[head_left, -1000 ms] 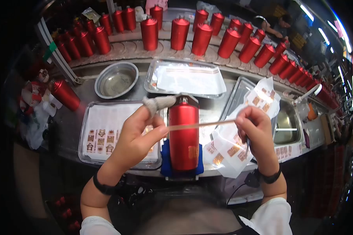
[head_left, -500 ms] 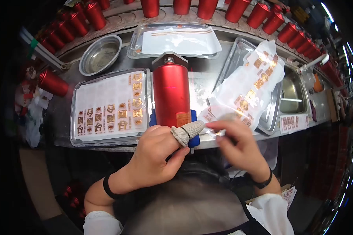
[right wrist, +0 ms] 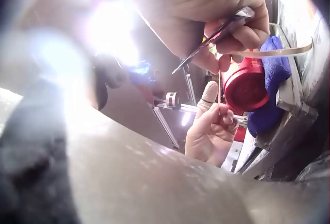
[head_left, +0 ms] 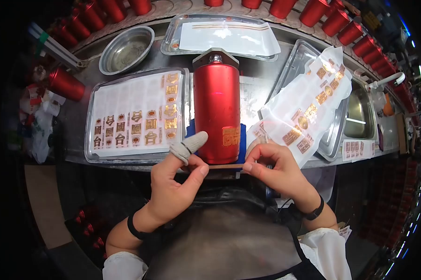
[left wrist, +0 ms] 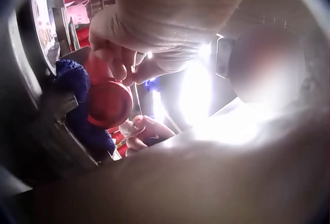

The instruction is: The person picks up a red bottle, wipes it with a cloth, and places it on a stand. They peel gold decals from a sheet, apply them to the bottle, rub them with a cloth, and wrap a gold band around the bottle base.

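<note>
A red metallic bottle [head_left: 216, 102] lies with its base toward me on a blue cloth pad [head_left: 242, 140]. A square gold decal [head_left: 230, 136] sits near its base. My left hand [head_left: 175, 186], with a knitted cover [head_left: 190, 143] on one finger, pinches one end of a thin tan strip [head_left: 226, 166]. Between finger and thumb my right hand [head_left: 281, 172] pinches the strip farther along, so it stretches straight across the bottle's base edge. A loose length of strip [right wrist: 289, 52] curves away past the right hand. Slim pointed metal tweezers [right wrist: 216, 38] are also held in the right hand.
A tray [head_left: 90, 116] with a gold-decal sheet lies left. Another tray [head_left: 167, 39] behind bears a white sheet with strips. Decal papers [head_left: 313, 109] cover a tray at right, before a sink [head_left: 359, 114]. A metal bowl [head_left: 126, 50] stands back left; red bottles line the rear.
The strip has come down from across the bottle's upper body to its base edge. Half a second ago the left hand's covered finger was over the base; both hands now hold the strip taut.
</note>
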`<state>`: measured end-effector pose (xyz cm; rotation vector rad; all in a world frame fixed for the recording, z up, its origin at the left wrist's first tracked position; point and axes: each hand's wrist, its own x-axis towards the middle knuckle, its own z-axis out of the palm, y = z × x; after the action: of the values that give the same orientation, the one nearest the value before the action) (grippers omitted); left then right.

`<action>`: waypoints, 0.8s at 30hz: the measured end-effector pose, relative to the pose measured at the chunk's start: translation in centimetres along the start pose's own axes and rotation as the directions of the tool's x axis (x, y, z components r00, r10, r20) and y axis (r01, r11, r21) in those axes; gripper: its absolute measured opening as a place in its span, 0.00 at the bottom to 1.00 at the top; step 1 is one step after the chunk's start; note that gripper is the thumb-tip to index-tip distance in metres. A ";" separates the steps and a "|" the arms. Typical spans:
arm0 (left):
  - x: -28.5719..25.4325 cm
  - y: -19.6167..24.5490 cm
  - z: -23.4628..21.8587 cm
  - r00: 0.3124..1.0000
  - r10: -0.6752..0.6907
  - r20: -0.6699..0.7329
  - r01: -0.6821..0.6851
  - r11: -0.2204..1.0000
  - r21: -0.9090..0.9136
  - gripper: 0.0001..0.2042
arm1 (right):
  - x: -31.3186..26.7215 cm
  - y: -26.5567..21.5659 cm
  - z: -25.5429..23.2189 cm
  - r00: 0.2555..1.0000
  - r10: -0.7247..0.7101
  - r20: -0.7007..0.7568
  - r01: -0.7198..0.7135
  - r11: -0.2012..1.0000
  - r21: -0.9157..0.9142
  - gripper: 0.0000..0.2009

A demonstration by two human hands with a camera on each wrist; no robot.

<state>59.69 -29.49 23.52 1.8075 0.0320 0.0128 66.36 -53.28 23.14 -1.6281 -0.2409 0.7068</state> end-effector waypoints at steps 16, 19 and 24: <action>1.2 -3.6 -1.0 0.999 0.003 -0.052 -0.005 0.999 -0.051 0.32 | -0.1 0.1 -0.7 0.993 -0.006 -0.121 -0.006 0.995 -0.098 0.04; 1.6 -3.2 -0.4 0.999 0.021 0.050 -0.015 0.994 -0.110 0.39 | -0.1 0.0 -0.8 0.994 -0.004 -0.111 -0.007 0.995 -0.101 0.04; 1.4 -4.2 0.2 0.996 0.024 0.082 -0.016 0.996 -0.088 0.42 | -0.3 -0.1 -0.7 0.993 0.004 -0.122 -0.018 0.994 -0.108 0.04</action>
<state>61.03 -28.66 19.34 1.7197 -0.0449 -0.0457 66.54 -54.03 23.33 -1.7712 -0.1854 0.6094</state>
